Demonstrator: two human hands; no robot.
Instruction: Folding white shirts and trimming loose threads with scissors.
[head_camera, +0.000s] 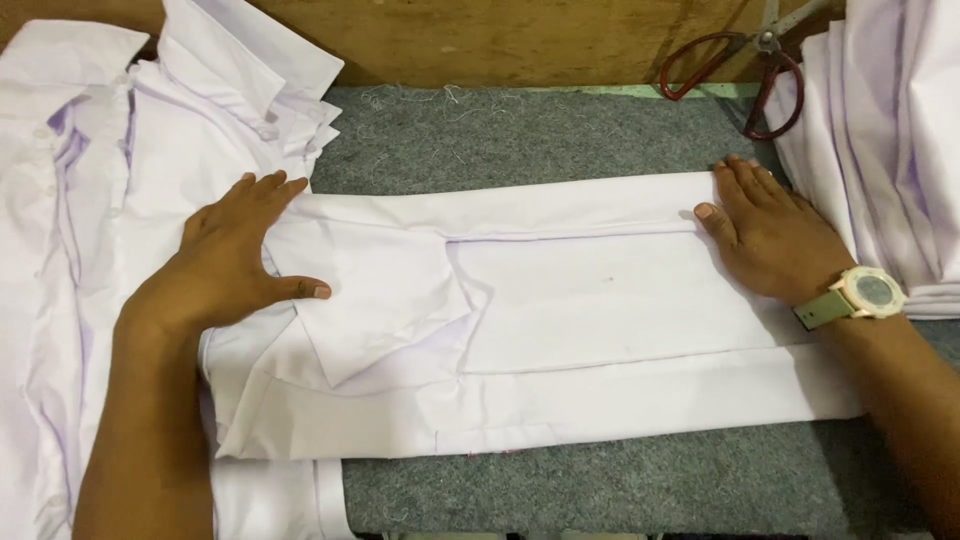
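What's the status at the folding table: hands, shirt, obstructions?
Left hand flat on folded white shirt, collar end. Right hand flat on opposite end. Red-handled scissors lie apart, at the back.

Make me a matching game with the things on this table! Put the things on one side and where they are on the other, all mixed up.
Things:
1. scissors
2. watch
3. left hand
4. stack of white cloth

Places:
A. flat on the collar end of the folded shirt
B. on the right wrist
C. at the right edge of the table
D. at the back, against the wooden board

Pairs: 1-D, 2-B, 3-A, 4-C
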